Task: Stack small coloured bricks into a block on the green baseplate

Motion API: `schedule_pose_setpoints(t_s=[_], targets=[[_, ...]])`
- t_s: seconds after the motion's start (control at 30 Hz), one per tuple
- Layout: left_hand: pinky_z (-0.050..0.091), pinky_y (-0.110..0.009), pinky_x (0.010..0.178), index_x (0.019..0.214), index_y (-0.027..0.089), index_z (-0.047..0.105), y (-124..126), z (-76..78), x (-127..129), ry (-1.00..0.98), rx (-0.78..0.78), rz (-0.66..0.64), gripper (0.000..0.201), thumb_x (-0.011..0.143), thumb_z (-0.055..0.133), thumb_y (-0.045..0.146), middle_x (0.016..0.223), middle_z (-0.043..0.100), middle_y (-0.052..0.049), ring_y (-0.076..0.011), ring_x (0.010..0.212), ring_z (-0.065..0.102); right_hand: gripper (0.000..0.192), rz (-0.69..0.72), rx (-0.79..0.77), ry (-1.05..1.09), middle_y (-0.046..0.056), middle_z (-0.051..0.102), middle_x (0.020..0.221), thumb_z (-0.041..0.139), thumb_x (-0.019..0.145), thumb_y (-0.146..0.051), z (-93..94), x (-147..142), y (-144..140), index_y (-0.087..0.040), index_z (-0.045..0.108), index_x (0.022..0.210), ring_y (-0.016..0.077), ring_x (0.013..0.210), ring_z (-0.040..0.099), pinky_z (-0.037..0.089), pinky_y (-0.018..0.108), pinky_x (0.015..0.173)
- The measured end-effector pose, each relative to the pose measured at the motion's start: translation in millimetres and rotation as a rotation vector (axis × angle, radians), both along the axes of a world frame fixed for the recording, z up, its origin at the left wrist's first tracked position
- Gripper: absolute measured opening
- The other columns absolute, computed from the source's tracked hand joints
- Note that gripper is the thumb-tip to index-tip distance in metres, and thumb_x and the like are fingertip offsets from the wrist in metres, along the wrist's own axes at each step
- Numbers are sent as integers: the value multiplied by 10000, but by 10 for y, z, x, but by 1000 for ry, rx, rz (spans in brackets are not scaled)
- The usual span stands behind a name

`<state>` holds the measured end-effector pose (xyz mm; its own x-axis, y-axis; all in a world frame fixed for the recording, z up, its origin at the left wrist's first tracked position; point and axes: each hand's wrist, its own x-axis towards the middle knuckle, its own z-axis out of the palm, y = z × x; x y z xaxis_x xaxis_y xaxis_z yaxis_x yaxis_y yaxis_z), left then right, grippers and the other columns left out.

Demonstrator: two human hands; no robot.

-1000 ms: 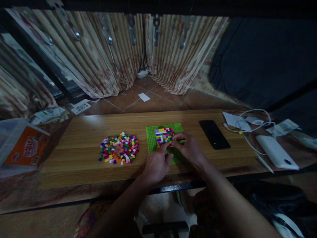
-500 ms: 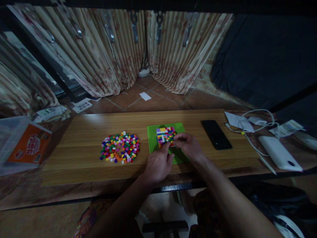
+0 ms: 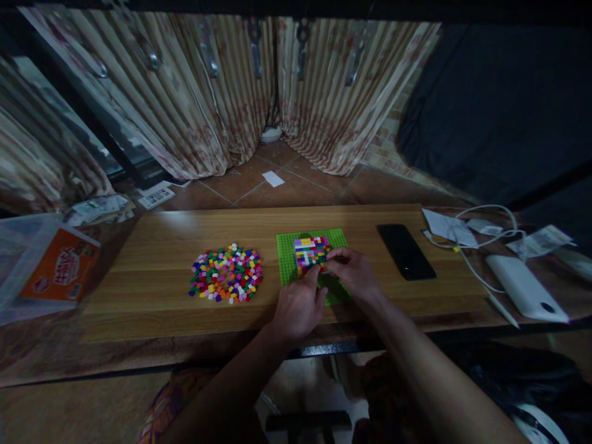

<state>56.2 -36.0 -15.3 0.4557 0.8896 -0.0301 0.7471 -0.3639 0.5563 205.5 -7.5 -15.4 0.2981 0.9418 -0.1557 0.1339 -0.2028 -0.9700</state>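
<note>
Both hands have barely shifted: the right hand [image 3: 352, 275] pinches at the brick block [image 3: 311, 253] on the green baseplate [image 3: 287, 259]; the left hand [image 3: 300, 307], curled narrow, touches the block's near edge.

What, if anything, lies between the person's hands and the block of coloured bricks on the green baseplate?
Nothing visible: the left hand and right hand already have their fingertips at the brick block on the green baseplate.

Matt wood table [image 3: 152, 246], plastic bricks [image 3: 226, 274]
</note>
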Motion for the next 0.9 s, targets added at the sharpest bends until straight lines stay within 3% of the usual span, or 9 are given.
schedule_pose_setpoints(t_s=[0.33, 0.53, 0.7, 0.8, 0.9], targets=[[521, -330, 777, 1412, 184, 381, 16, 49, -43, 20, 0, -20, 507, 926, 451, 311, 1036, 726, -80, -228, 872, 688, 174, 66, -5, 70, -45, 583, 576, 709, 576, -292, 8, 49, -10, -199, 627, 699, 112, 535, 511, 404, 254, 537], [513, -297, 729, 1277, 209, 544, 80, 152, -181, -84, 42, 41, 381, 921, 464, 317, 943, 738, -49, -193, 784, 680, 283, 65, -83, 112, -10, 634, 695, 738, 584, -429, 35, 104, 7, -204, 634, 720, 139, 650, 568, 453, 256, 557], [489, -245, 679, 1011, 178, 673, 387, 239, -696, -264, 90, 198, 245, 891, 489, 286, 808, 718, -35, -154, 717, 657, 264, 93, -46, -21, -13, 635, 677, 734, 590, -394, -19, 119, 17, -203, 632, 741, 149, 624, 574, 455, 276, 546], [477, -231, 650, 840, 165, 693, 529, 280, -1116, -243, -15, 164, 204, 850, 503, 238, 740, 709, -19, -143, 678, 640, 259, 107, -29, -74, -1, 648, 689, 717, 619, -399, -60, 141, 15, -198, 644, 767, 155, 609, 577, 463, 288, 540], [467, -230, 654, 738, 168, 699, 516, 315, -1388, -106, -120, 77, 149, 766, 554, 165, 704, 703, -8, -144, 672, 631, 253, 115, -4, -124, 10, 663, 692, 716, 624, -406, -69, 155, 10, -197, 658, 753, 163, 599, 579, 466, 302, 549]])
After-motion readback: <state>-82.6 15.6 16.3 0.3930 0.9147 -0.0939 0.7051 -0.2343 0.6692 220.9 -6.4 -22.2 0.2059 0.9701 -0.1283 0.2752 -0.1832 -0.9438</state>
